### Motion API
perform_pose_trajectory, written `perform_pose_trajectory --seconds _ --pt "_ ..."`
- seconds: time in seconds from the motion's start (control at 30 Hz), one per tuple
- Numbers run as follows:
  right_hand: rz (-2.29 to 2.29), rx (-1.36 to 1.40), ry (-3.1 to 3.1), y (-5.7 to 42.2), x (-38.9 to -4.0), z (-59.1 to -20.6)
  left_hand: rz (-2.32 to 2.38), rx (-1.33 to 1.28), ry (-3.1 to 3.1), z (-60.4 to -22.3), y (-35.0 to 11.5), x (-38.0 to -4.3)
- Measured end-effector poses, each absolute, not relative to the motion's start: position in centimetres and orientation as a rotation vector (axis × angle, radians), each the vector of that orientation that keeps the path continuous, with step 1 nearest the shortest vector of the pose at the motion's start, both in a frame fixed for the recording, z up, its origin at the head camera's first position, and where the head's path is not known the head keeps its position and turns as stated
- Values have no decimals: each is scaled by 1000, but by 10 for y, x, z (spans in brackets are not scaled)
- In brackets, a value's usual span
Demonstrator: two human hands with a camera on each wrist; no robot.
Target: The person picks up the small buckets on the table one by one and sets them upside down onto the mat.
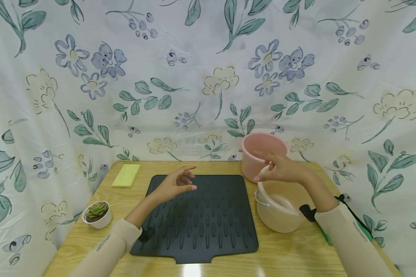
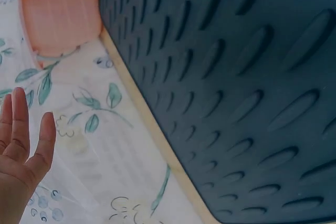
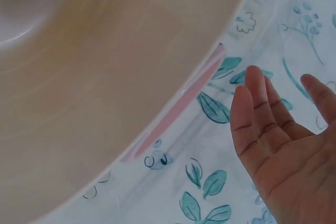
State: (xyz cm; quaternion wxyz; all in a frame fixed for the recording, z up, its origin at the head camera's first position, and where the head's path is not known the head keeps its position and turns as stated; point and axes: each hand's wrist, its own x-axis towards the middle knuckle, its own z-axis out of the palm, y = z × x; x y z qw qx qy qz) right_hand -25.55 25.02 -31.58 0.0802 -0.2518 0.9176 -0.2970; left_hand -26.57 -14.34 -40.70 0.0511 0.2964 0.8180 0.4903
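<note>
My left hand (image 1: 176, 184) hovers over the upper left of a black ridged mat (image 1: 208, 240), fingers loosely bent and thumb apart, holding nothing. In the left wrist view the fingers (image 2: 20, 124) of that hand are relaxed and spread. Above the cream bucket (image 1: 280, 219) is my right hand (image 1: 284, 169), which also overlaps the pink bucket (image 1: 248, 167) in the head view. Nothing is in its grasp; the right wrist view shows its fingers (image 3: 260, 106) relaxed, beside the wide rim of the cream bucket (image 3: 115, 87). A thin handle hangs on that bucket's left side.
A yellow sponge-like block (image 1: 126, 176) lies at the table's back left. Nearer stands a small white pot (image 1: 100, 221) with a succulent. Something green and black (image 1: 327, 232) lies partly behind the right arm. A floral curtain (image 1: 201, 96) hangs behind the wooden table (image 1: 274, 257).
</note>
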Motion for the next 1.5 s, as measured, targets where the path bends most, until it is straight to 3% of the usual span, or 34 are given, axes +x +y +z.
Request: perform_pose_trajectory --seconds 0.97,1.5 --pt "-1126 -860 2759 294 -204 -343 1487 922 2255 -454 -150 -225" --pt "-1174 -737 2736 313 -193 -352 1423 920 2166 -472 -154 -214"
